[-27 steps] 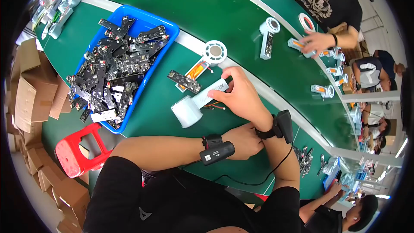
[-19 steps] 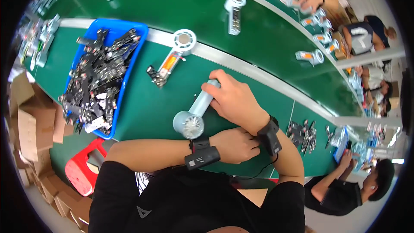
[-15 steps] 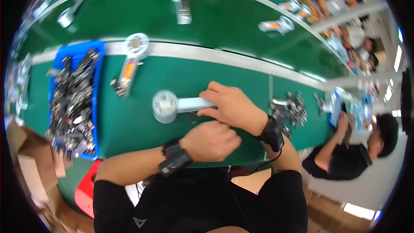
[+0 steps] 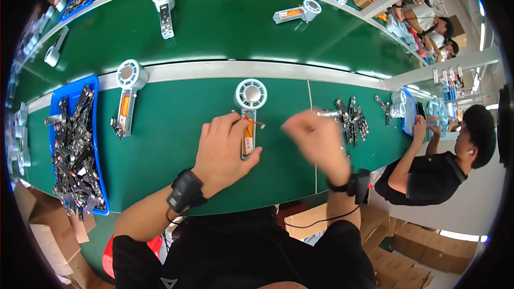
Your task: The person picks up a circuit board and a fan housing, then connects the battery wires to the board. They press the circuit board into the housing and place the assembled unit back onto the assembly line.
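Observation:
An open handheld fan casing (image 4: 251, 94), pale blue, lies on the green bench with its round head away from me. An orange battery (image 4: 248, 134) shows in its handle, and thin wires with a small white plug (image 4: 262, 126) stick out to the right. My left hand (image 4: 222, 147) is closed on the handle, fingers on the left and thumb at the lower right. To the right of the fan, my right hand (image 4: 320, 142) is raised and blurred; whether its fingers hold anything cannot be made out. Beside it lies a pile of small circuit boards (image 4: 354, 123).
A blue tray (image 4: 101, 166) heaped with circuit boards stands at the left. Near it lies another open fan (image 4: 131, 76) with a battery. Beyond a pale rail (image 4: 203, 68), more fan casings (image 4: 164, 13) lie on a green surface. A co-worker (image 4: 428, 168) sits at the right.
The fan has been turned from lying sideways, outer side up, to head away with its battery side up. My left hand has taken its handle; the right has let go and moved right.

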A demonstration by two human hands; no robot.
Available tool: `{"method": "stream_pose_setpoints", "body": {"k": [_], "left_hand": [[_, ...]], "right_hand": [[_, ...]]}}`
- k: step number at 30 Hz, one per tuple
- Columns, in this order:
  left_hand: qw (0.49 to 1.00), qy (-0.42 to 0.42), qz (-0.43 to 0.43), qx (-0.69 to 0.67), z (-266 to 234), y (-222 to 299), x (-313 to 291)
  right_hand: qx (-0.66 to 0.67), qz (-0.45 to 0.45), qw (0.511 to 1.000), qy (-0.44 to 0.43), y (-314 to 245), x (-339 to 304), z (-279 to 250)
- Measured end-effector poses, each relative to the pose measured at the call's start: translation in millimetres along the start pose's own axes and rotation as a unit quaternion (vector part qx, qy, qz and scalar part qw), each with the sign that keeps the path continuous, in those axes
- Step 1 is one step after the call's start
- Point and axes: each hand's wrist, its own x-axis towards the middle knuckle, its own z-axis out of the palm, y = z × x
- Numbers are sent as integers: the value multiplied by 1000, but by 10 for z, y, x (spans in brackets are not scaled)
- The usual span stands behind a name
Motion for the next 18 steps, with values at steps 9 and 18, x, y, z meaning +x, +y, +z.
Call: {"method": "stream_pose_setpoints", "body": {"k": [9,18], "left_hand": [[998,-16,12,-62,-4,-252,90],[967,63,9,-245,-387,-85,202]], "right_hand": [[-291,101,949,63,1160,451,-786],[136,-303,943,1,-716,197,34]]}}
